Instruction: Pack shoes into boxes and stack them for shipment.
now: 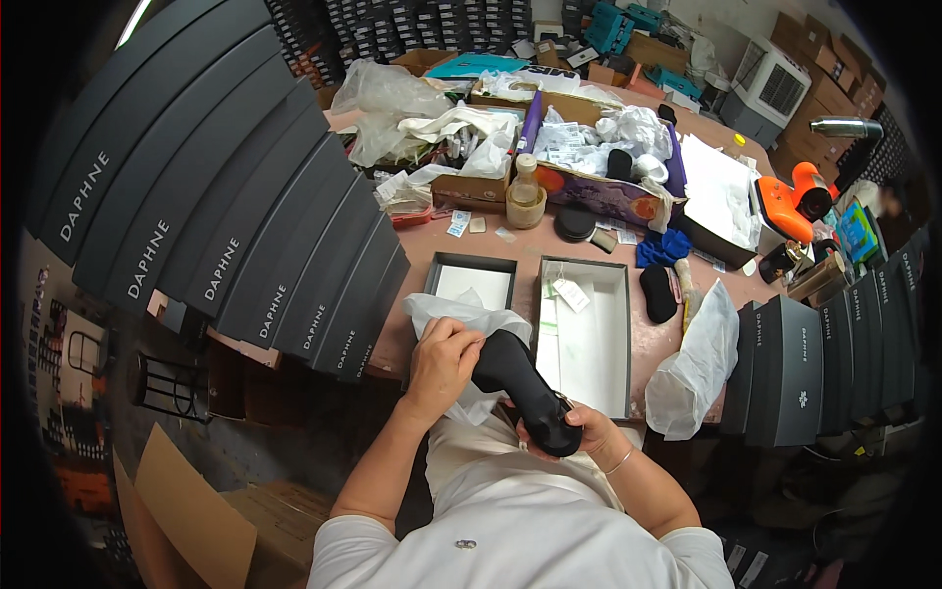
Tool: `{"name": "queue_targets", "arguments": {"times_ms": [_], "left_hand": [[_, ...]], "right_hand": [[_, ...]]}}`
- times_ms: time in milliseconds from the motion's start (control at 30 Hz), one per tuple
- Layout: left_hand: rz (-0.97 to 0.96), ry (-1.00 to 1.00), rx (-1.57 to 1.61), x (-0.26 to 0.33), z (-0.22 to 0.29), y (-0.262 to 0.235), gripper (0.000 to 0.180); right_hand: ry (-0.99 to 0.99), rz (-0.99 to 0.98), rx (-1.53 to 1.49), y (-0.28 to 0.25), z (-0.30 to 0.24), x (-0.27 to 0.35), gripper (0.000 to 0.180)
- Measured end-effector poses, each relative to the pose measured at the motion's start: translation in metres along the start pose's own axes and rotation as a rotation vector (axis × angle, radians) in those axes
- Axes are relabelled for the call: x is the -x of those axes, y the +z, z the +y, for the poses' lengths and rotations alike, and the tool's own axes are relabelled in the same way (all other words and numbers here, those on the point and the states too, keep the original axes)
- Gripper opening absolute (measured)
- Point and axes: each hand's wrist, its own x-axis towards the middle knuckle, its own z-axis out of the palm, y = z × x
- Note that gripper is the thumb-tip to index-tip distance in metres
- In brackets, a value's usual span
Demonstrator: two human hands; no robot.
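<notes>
In front of my lap a black shoe point(527, 381) is tilted, its wide end up and left, its narrower end down and right. My right hand point(569, 430) grips the lower end, thumb on top and fingers partly hidden beneath. Near the upper end my left hand point(442, 365) is closed, pinching thin white wrapping paper point(461, 312) that lies behind and beside the shoe. Just beyond my hands stand two open dark-rimmed box parts with white insides: a smaller-looking one point(475, 263) on the left and a longer one point(625, 339) holding a white tag point(571, 294).
Tall stacks of dark shoeboxes flank me, left point(245, 196) and right point(785, 368). A loose white paper sheet point(695, 361) hangs over the table's edge. Farther back stand a small bottle point(525, 177), a cardboard box point(599, 200) of crumpled paper and an orange tool point(783, 208).
</notes>
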Motion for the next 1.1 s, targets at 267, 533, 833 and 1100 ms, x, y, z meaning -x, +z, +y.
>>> {"name": "queue_targets", "arguments": {"times_ms": [267, 533, 833, 1100], "left_hand": [[0.077, 0.233, 0.294, 0.004, 0.064, -0.020, 0.032], [0.020, 0.588, 0.401, 0.023, 0.075, 0.030, 0.037], [-0.034, 0.558, 0.545, 0.053, 0.082, 0.037, 0.038], [-0.160, 0.550, 0.590, 0.086, 0.084, 0.055, 0.037]], "right_hand": [[-0.075, 0.096, 0.154, 0.019, -0.018, -0.014, 0.062], [-0.655, 0.512, 0.526, -0.006, -0.003, -0.061, 0.033], [-0.650, 0.506, 0.544, -0.004, -0.018, -0.058, 0.035], [-0.555, 0.613, 0.455, 0.010, -0.016, -0.060, 0.040]]}}
